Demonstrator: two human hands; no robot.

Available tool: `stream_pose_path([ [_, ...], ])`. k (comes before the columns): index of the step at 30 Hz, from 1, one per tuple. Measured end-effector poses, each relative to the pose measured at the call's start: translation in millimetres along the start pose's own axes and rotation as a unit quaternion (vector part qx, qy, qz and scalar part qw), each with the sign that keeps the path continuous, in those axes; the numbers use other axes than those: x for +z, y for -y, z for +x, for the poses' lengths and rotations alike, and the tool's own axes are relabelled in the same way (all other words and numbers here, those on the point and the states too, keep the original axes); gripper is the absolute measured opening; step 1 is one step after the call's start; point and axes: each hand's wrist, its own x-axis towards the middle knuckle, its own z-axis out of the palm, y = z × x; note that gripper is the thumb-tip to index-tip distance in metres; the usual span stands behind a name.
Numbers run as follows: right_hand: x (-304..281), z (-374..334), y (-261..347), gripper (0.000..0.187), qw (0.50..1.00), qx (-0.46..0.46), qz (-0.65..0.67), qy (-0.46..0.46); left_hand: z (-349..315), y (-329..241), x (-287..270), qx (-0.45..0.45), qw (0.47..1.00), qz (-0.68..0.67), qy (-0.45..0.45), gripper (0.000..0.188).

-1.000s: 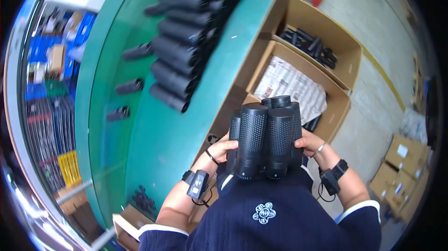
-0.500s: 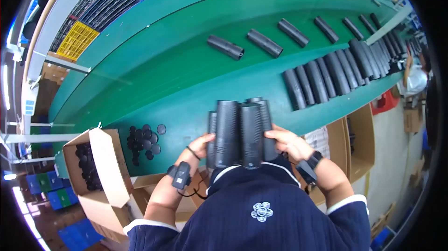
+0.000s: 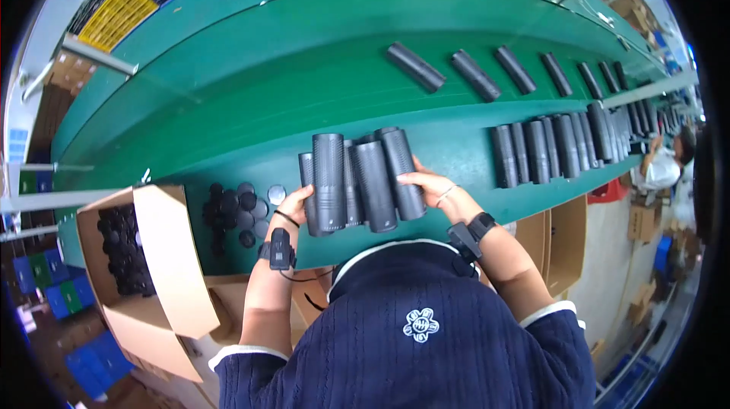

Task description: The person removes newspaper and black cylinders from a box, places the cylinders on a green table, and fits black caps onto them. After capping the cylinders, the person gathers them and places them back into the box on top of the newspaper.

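Observation:
Between my two hands stands a bundle of several black tubes (image 3: 330,185) with ribbed, textured sides, held upright or slightly tilted over the near part of the green table (image 3: 449,150). My left hand (image 3: 299,205) presses the bundle's left side, fingers closed against the outermost tube. On the opposite side, my right hand (image 3: 431,185) grips the right-hand tube, its thumb lying across the front. The tubes' lower ends are close to the table edge; whether they touch the surface I cannot tell. Loose black round discs (image 3: 245,219) lie left of my left hand.
At far left an open cardboard box (image 3: 173,257) contains more black discs. A tight row of black tubes (image 3: 538,152) stretches rightward, with spaced single tubes (image 3: 415,68) on the strip behind it. Cardboard boxes (image 3: 564,245) sit below the right table edge; another person (image 3: 663,167) is far right.
The tube bundle and both hands have moved away from my body, farther over the table and slightly left. My view has shifted, and the tubes on the back strip sit farther right.

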Motion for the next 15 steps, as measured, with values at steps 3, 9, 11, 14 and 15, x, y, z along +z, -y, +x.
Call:
stream_pose_path([
  [3, -13, 3, -1, 0.094, 1.000, 0.016, 0.015, 0.009, -15, -2, -5, 0.018, 0.999, 0.017, -0.041, 0.052],
  [9, -48, -4, 2, 0.072, 0.996, 0.022, -0.030, -0.083, -42, -7, 14, 0.067, 0.989, 0.054, -0.123, 0.064],
  [11, -56, -6, 1, 0.069, 0.992, 0.011, -0.055, -0.112, -45, -2, 6, 0.121, 0.977, 0.118, -0.130, 0.067],
  [14, -75, -9, 5, 0.071, 0.980, 0.001, -0.108, -0.164, -46, -2, 11, 0.150, 0.963, 0.168, -0.150, 0.073],
  [15, -76, -10, 6, 0.074, 0.971, -0.009, -0.145, -0.189, -47, -2, 9, 0.150, 0.963, 0.167, -0.151, 0.073],
])
